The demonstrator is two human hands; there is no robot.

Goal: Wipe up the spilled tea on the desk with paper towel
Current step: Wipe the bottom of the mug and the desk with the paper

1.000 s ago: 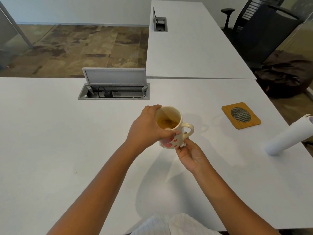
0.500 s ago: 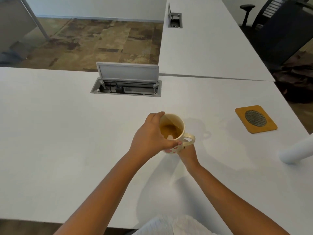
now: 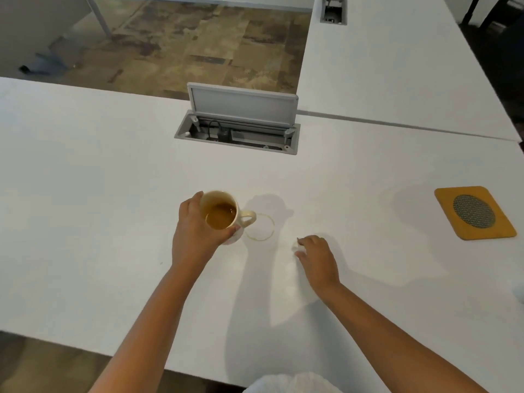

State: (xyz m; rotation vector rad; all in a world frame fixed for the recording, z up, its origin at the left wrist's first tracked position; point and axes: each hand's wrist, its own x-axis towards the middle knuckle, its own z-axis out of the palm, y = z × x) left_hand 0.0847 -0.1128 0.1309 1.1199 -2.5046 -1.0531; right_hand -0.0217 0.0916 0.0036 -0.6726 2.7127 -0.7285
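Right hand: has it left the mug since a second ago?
Yes. The right hand has come off the mug and moved right, toward the orange coaster, past the tea ring on the desk.

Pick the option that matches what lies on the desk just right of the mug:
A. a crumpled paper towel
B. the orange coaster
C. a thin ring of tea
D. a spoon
C: a thin ring of tea marks the white desk beside the handle of the mug, which the left hand holds.
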